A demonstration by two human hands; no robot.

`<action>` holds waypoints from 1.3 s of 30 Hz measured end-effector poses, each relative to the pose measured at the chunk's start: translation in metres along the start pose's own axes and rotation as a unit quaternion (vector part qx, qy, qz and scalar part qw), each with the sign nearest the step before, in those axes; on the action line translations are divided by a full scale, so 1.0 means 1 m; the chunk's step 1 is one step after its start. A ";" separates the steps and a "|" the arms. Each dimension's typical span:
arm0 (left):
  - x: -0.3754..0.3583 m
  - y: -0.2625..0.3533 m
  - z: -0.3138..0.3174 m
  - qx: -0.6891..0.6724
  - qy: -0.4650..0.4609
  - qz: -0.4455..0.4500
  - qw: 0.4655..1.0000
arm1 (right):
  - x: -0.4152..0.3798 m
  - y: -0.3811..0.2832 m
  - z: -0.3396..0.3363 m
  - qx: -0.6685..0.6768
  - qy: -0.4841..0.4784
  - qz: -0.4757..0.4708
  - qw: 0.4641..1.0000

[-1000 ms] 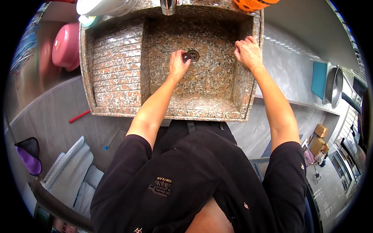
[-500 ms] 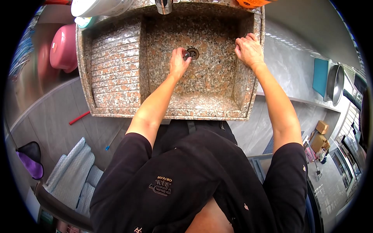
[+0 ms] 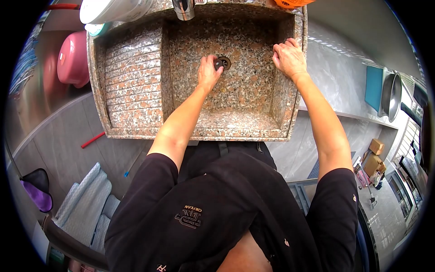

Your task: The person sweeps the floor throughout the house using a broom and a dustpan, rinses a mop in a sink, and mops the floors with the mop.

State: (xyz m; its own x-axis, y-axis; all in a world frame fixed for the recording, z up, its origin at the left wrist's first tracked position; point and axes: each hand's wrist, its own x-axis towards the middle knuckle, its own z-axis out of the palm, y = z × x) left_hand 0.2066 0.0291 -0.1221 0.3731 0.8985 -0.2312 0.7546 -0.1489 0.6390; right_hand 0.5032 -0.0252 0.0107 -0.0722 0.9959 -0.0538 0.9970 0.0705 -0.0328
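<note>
In the upper middle of the frame the left hand (image 3: 208,73) reaches down into the granite sink (image 3: 235,124), its fingers (image 3: 212,60) bunched around a small dark plug (image 3: 218,65) that sits at the drain (image 3: 224,62) near the centre of the basin floor; the view is too small to tell whether the plug is pinched clear of the hole or only touched. The right hand (image 3: 288,58) rests on the sink's right wall toward the upper right, fingers lying close together and curled over the rim, holding nothing. The likeliest trouble here is the plug slipping from the fingertips if the stone is wet, or seating crooked in the drain because the hand itself hides the hole from above. Leaning weight onto the right hand could also let it slide on the smooth rim. The tap (image 3: 183,8) hangs over the basin at the top edge, just above the reaching hand, so a lifted wrist could knock it. A ribbed washboard slope (image 3: 132,77) fills the sink's left part, a white container (image 3: 115,9) stands at its upper left corner, an orange object (image 3: 294,3) at the upper right, and a pink basin (image 3: 72,56) lies further left. A steel bowl (image 3: 390,97) sits on the counter (image 3: 340,86) at the right edge.
</note>
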 end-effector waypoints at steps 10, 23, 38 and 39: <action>0.003 0.012 0.009 0.142 -0.027 0.026 0.989 | 0.000 0.001 -0.001 0.000 -0.012 0.004 1.000; 0.003 0.011 0.022 0.172 -0.013 0.075 0.982 | -0.001 0.002 -0.001 0.007 -0.006 0.008 1.000; -0.040 0.005 0.038 0.292 -0.091 0.145 0.941 | 0.001 0.004 0.001 0.016 -0.002 0.003 1.000; -0.042 0.006 0.040 0.309 -0.100 0.137 0.936 | 0.000 0.003 0.001 0.020 -0.008 0.007 1.000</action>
State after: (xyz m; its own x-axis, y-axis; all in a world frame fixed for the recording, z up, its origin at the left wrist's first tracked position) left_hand 0.2168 -0.0262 -0.1374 0.6449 0.7057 -0.2935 0.7611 -0.6281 0.1622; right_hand 0.5063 -0.0247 0.0098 -0.0594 0.9957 -0.0711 0.9959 0.0543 -0.0725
